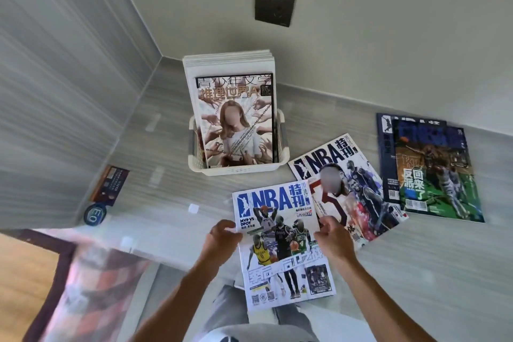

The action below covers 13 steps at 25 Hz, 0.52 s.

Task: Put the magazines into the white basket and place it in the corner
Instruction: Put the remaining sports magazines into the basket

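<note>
Dark wall socket (275, 2); blue round tag (95, 214) — floor-level.

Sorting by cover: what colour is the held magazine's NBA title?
Blue on white, on the magazine, head view.

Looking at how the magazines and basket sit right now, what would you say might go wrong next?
1. The white basket already holds tall upright magazines leaning back; adding another could be tight or tip it.
2. The left hand and right hand pinch the held NBA magazine only by its side edges, so it may sag or slip.
3. The magazines on the floor overlap, so lifting one may drag another.
</note>
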Available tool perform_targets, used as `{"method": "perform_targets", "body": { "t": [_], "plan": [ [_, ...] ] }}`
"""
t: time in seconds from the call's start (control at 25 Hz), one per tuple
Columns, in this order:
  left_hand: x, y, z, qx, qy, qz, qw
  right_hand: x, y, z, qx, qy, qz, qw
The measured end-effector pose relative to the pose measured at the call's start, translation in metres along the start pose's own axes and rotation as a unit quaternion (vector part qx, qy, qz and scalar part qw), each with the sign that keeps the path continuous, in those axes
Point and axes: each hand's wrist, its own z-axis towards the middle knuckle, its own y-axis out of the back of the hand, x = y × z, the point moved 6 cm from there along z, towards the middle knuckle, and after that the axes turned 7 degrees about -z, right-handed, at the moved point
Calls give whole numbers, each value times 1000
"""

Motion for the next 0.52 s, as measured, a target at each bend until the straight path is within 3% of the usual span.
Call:
{"method": "perform_targets", "body": {
  "t": [0.12,0.24,0.32,0.44,0.52],
  "plan": [
    [22,-29,-9,-26,-16,-35,999,-13,-11,-8,17,7,10,1000],
    [31,-32,-9,-35,76,-194,977,-23,-7,-9,48,-26,63,997],
    [30,-36,-12,-19,80,-198,977,-33,-3,-11,71,-36,87,993],
    [4,-53,-29,-22,-37,-122,992,-45,0,-13,101,-44,114,987],
    [-15,-62,-45,-5,-145,-128,981,-48,3,-16,113,-36,121,986]
  ]
}}
